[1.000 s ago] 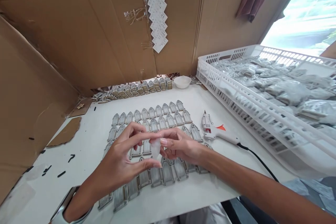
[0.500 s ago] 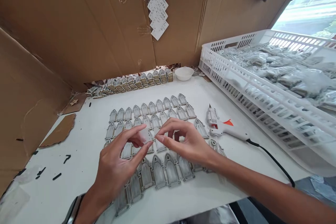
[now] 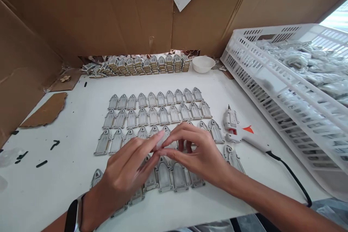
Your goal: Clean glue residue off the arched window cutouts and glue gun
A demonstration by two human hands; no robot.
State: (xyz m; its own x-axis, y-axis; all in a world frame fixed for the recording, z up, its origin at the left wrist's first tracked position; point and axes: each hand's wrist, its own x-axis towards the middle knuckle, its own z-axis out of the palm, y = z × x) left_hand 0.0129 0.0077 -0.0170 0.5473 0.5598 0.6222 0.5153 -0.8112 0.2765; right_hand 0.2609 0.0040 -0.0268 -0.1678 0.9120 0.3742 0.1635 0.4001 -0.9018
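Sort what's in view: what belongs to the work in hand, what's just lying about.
Likely part of the work:
small pale piece, held
arched pieces in rows
glue gun, lying within reach

Apparently just lying about:
torn cardboard
black bits

Unclear: white bowl.
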